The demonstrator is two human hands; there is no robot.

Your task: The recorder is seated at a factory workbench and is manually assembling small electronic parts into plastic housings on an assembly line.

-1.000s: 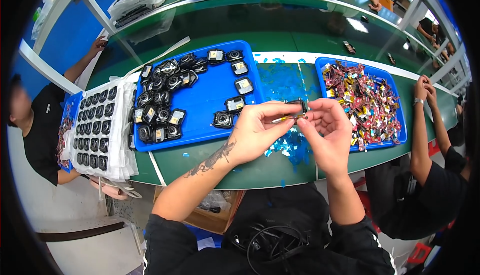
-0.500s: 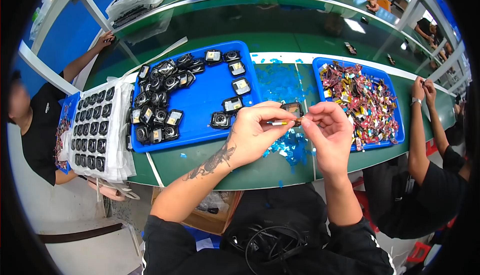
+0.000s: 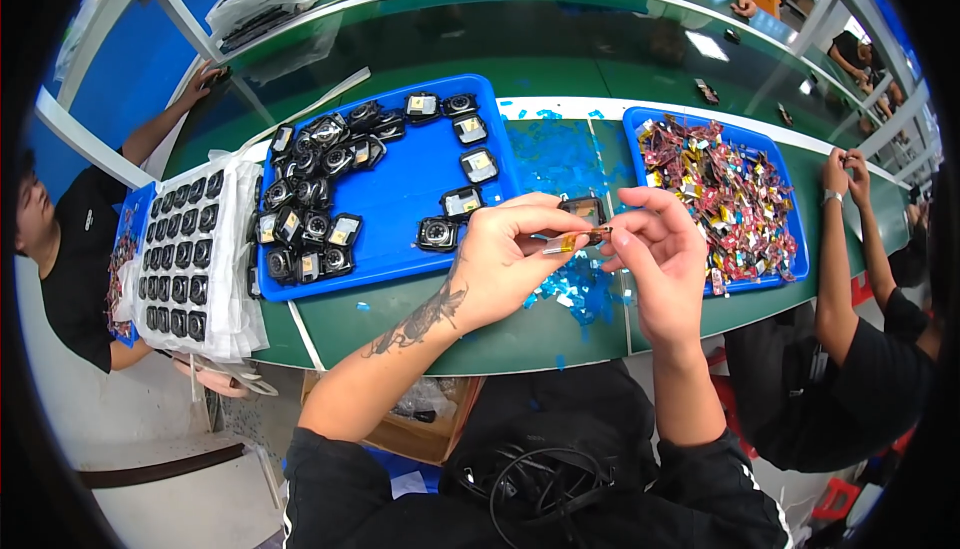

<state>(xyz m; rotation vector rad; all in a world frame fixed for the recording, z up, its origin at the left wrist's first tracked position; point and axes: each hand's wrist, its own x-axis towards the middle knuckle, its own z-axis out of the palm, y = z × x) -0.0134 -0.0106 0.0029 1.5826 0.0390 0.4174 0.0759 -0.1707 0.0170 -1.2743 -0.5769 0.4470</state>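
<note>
In front of my chest, both hands work over the green table. My left hand [image 3: 508,257] is closed, pinching a small flexible circuit strip [image 3: 567,243] with an orange-yellow part and a pale end between thumb and fingers. Thumb and fingertips of my right hand [image 3: 662,274] close on the strip's other end, its remaining fingers curled loosely. Just beyond my fingertips lies a black square watch case [image 3: 582,211], partly hidden by my left hand. Blue film scraps [image 3: 572,287] are scattered on the table beneath my hands.
To the left, a blue tray [image 3: 400,214] holds many black watch cases; beyond it stands a white tray stack [image 3: 178,259] of round-faced parts. A blue tray [image 3: 795,249] at right is heaped with reddish flex circuits. Co-workers sit on both sides. Small parts lie on the conveyor [image 3: 450,54].
The strip has turned between my fingers and shows more of its orange-yellow part. My hands stay at nearly the same place, and the whole view has shifted slightly.
</note>
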